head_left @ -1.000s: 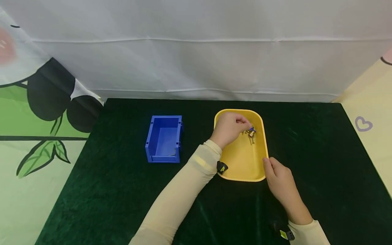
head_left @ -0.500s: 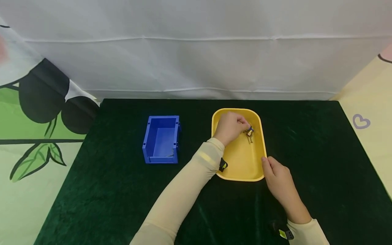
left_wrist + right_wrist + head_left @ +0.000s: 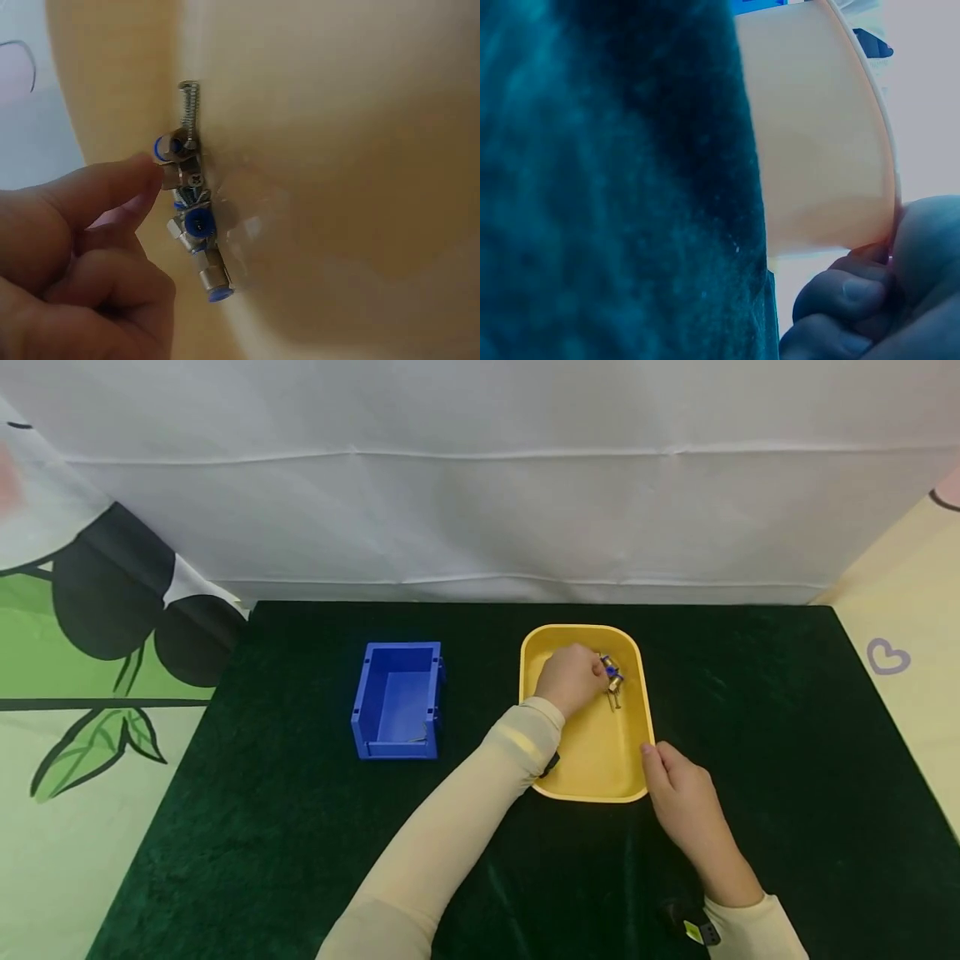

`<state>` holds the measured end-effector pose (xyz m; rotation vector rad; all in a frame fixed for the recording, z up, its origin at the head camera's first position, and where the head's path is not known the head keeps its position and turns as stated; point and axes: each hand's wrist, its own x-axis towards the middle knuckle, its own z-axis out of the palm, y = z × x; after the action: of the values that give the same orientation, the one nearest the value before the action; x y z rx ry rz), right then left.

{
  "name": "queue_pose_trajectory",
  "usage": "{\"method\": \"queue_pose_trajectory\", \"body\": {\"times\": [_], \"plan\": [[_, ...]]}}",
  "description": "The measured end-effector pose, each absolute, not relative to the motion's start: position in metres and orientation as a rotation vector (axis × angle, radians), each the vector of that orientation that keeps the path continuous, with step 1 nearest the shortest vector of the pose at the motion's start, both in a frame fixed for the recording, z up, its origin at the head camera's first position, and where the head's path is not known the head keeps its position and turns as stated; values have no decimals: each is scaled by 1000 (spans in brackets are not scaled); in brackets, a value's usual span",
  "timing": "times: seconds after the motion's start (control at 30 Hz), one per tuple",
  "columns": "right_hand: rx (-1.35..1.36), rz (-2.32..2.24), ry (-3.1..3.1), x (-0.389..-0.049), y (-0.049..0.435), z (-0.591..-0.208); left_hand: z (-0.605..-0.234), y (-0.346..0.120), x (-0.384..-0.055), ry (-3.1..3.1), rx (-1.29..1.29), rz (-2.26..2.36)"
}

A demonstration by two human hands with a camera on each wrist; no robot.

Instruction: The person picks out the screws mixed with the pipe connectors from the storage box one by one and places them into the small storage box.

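Note:
A shallow yellow tray (image 3: 596, 760) holds a small cluster of metal tube fittings (image 3: 613, 672) with blue collars, mixed with several screws (image 3: 189, 105). My left hand (image 3: 573, 678) reaches into the tray. In the left wrist view its thumb and index fingertips come together on a metal fitting (image 3: 171, 177) at the cluster's edge; the other fingers are curled. The exact contact is partly hidden. My right hand (image 3: 682, 793) grips the tray's near right rim, thumb on top; the right wrist view shows its fingers (image 3: 847, 296) curled beneath the tray's wall.
An open blue bin (image 3: 397, 702) stands left of the tray, with a few thin screws (image 3: 420, 739) at its near right corner. Dark green cloth (image 3: 262, 827) covers the table. A white curtain (image 3: 480, 527) hangs behind the table's far edge.
My left hand has shifted slightly right and toward me within the tray, uncovering more of the blue-collared fittings. The right hand keeps its hold on the tray's rim.

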<state>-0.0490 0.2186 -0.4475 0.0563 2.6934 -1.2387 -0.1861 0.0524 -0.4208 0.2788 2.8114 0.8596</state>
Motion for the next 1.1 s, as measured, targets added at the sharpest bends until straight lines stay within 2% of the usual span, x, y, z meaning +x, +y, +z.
{"method": "queue_pose_trajectory", "body": {"times": [0.27,1.1], "plan": [[53,-1246,2690,-49,220,-447,-426,58,-190,2815,317,747],[57,-1255,2667,-49,219,-447,-428,69,-191,2817,222,618]]}}
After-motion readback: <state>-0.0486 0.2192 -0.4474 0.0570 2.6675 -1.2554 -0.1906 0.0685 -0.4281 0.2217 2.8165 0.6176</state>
